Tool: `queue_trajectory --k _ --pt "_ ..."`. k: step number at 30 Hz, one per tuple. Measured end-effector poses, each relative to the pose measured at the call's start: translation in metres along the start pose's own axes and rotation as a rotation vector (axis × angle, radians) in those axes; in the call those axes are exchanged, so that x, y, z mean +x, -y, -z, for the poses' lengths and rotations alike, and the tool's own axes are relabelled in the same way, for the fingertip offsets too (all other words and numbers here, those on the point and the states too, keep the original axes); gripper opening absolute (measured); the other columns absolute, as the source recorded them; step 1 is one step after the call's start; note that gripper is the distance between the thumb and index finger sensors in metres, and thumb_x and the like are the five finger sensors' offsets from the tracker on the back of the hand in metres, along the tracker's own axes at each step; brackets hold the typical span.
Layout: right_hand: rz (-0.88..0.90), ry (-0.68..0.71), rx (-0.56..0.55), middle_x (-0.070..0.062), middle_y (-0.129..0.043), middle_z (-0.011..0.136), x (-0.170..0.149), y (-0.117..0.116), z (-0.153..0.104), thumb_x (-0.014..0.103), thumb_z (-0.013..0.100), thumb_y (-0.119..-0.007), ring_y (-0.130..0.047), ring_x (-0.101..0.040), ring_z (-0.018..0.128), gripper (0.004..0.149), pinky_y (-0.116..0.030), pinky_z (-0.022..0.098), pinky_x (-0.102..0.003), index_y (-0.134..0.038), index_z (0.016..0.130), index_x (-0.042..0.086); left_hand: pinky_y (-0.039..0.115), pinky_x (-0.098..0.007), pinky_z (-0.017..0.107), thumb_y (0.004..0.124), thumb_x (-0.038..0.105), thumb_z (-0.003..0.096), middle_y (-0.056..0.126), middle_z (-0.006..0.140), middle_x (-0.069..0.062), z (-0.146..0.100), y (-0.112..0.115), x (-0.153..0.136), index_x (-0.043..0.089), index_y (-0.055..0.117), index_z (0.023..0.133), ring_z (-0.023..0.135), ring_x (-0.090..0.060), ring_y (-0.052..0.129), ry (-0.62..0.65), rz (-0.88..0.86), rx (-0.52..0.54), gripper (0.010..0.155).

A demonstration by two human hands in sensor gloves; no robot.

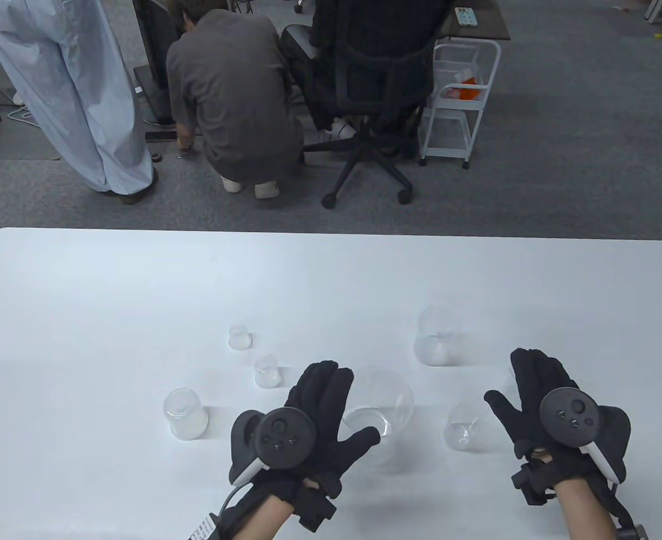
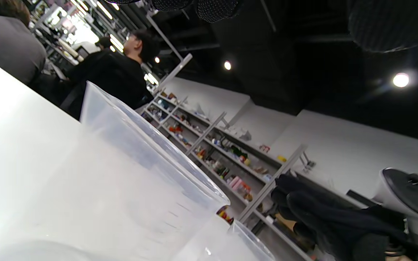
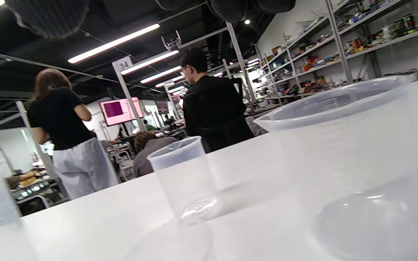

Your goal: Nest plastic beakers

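Largest beaker [image 1: 378,408] stands upright mid-table, mouth up. Left hand [image 1: 314,410] spread wide, touching its left wall, nearest. Right hand [image 1: 539,394] wide, holding nothing, right of the mid-size beaker [image 1: 465,427] beside it.

White table [image 1: 83,292]: six clear plastic beakers [image 1: 378,408] standing upright, apart.
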State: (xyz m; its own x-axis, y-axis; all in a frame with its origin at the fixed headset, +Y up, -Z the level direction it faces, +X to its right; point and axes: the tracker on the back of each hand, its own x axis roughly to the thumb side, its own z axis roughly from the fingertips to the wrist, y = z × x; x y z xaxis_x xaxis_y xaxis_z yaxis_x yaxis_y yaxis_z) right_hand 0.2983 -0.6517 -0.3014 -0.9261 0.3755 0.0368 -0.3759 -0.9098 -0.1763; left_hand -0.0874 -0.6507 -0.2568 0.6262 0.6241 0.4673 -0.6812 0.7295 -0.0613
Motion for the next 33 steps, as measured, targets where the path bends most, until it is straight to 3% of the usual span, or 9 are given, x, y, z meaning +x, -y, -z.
queue_trajectory --k 6,18,23,33 --pt "-0.156 -0.099 0.072 -0.021 -0.04 0.117 -0.016 -0.007 0.024 0.062 0.046 -0.071 -0.04 -0.052 0.105 0.082 -0.038 0.068 -0.072 -0.038 0.106 0.017 0.043 -0.076 0.067 0.063 0.073 0.0418 0.031 0.112 -0.023 -0.024 0.007 -0.025 0.01 0.04 0.107 0.104 -0.057 0.036 -0.025 -0.072 0.046 0.094" --pt "-0.189 -0.294 0.255 -0.018 -0.014 0.118 -0.062 -0.05 0.038 0.069 0.045 -0.064 -0.021 -0.054 0.106 0.086 -0.032 0.068 -0.074 -0.027 0.107 0.021 0.042 -0.076 0.066 0.062 0.073 0.0419 0.029 0.111 -0.023 -0.029 0.021 -0.043 0.01 0.039 0.107 0.104 -0.057 0.035 -0.055 -0.14 0.024 0.094" --pt "-0.223 -0.285 0.18 -0.016 -0.018 0.117 -0.064 -0.054 0.039 0.06 0.048 -0.064 -0.032 -0.052 0.105 0.075 -0.047 0.068 -0.067 -0.034 0.105 0.022 0.041 -0.076 0.066 0.062 0.073 0.0419 0.028 0.111 -0.023 -0.03 0.022 -0.047 0.01 0.038 0.107 0.104 -0.057 0.034 -0.057 -0.158 0.019 0.094" --pt "-0.216 -0.27 0.128 -0.024 -0.024 0.115 -0.059 -0.045 0.04 0.057 0.048 -0.064 -0.041 -0.055 0.1 0.073 -0.052 0.066 -0.061 -0.04 0.105 0.018 0.041 -0.076 0.066 0.062 0.073 0.0418 0.028 0.111 -0.023 -0.034 0.022 -0.047 0.01 0.037 0.107 0.104 -0.057 0.034 -0.045 -0.134 0.032 0.094"
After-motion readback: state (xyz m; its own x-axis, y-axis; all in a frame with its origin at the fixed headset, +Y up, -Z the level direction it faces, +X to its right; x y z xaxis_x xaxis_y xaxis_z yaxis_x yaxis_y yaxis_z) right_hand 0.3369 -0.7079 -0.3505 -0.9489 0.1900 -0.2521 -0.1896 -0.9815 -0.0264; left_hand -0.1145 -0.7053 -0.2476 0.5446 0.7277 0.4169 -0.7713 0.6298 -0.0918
